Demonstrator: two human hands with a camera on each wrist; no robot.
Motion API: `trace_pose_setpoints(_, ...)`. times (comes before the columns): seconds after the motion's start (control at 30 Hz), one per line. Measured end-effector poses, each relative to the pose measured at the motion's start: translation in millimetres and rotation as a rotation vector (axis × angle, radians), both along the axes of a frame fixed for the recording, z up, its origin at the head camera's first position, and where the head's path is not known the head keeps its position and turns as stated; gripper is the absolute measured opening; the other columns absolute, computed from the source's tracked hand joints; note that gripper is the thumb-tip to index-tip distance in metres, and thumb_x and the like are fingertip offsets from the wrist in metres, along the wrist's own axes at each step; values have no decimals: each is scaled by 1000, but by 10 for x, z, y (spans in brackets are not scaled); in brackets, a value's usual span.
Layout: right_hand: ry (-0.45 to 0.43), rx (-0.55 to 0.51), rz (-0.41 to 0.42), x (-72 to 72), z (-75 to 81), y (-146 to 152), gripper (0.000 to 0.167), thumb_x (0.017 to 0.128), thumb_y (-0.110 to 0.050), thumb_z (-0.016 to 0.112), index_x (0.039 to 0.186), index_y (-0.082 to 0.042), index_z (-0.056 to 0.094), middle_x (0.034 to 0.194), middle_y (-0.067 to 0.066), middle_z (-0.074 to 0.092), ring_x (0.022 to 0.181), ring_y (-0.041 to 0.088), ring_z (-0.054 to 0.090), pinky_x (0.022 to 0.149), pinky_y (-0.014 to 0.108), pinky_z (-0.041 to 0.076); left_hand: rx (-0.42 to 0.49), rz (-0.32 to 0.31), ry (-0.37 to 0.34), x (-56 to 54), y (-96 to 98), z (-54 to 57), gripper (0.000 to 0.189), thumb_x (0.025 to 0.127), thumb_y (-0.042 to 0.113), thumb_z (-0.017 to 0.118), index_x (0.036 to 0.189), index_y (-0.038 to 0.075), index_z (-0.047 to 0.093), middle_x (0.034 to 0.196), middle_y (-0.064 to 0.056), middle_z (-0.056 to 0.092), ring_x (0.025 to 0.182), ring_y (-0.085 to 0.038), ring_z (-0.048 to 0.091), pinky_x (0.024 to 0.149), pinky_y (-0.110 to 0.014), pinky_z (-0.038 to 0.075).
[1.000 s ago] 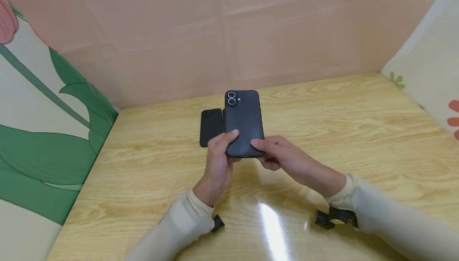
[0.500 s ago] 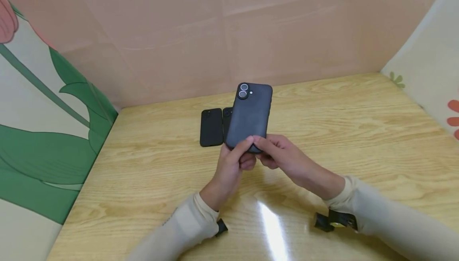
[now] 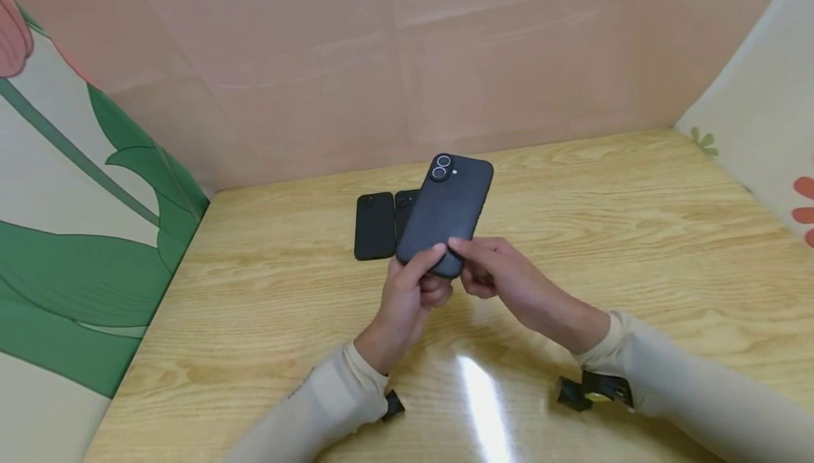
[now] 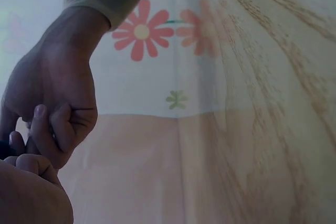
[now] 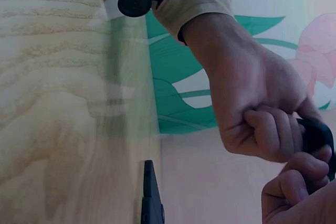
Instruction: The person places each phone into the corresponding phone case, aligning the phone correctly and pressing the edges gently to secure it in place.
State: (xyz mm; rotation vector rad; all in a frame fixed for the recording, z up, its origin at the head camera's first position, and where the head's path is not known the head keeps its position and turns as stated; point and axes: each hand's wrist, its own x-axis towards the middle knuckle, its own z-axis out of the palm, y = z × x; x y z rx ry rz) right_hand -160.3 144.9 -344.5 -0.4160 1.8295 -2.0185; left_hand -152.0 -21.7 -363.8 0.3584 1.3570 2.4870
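Observation:
A dark phone with two ringed camera lenses is held above the table, back side up, tilted with its top to the right. My left hand grips its lower left corner, thumb on the back and fingers curled beneath. At the lower right edge, my right hand pinches it, thumb tip near the left thumb. The right wrist view shows the left hand curled at the phone's dark end. In the left wrist view, the right hand has curled fingers, and little of the phone shows.
Two more black phones lie side by side farther back: the left one fully visible, the other partly covered by the held phone. The wood-grain table meets a pink backdrop. Black cameras are strapped at the wrists.
The phone has shifted right and tilted its top to the right, uncovering part of the second table phone. My left hand has moved right, toward the right hand.

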Motion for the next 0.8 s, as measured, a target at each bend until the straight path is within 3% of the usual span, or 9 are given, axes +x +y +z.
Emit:
trace_pose_setpoints(0.17, -16, -21, -10, -8, 37, 1, 37, 104, -28, 48, 74, -18, 66, 56, -9, 40, 52, 9, 31, 55, 26, 21, 7, -58, -12, 10, -51, 0, 9, 97, 15, 50, 98, 14, 58, 53, 13, 36, 43, -2, 23, 48, -20, 19)
trace_pose_setpoints(0.3, 4, -20, 10, -5, 56, -16, 36, 104, -25, 47, 76, -19, 68, 56, -9, 38, 54, 11, 31, 57, 26, 24, 8, -78, 31, -1, -62, -1, 10, 98, 15, 50, 104, 14, 59, 56, 13, 37, 44, -1, 24, 47, -19, 19)
trace_pose_setpoints(0.57, 23, -40, -61, 22, 8, -49, 34, 104, -22, 50, 74, -19, 67, 56, -10, 34, 53, 10, 26, 55, 28, 19, -86, -120, 96, 23, 11, -42, 11, 102, 20, 47, 101, 15, 57, 52, 13, 29, 42, -3, 22, 46, -23, 16)
trace_pose_setpoints(0.8, 29, -77, -158, 43, 22, -3, 24, 103, -25, 51, 88, -20, 69, 56, -10, 42, 54, 8, 32, 56, 29, 18, -43, -150, 172, 11, 16, -63, 13, 102, 19, 47, 98, 13, 57, 52, 12, 31, 40, -3, 22, 43, -26, 15)
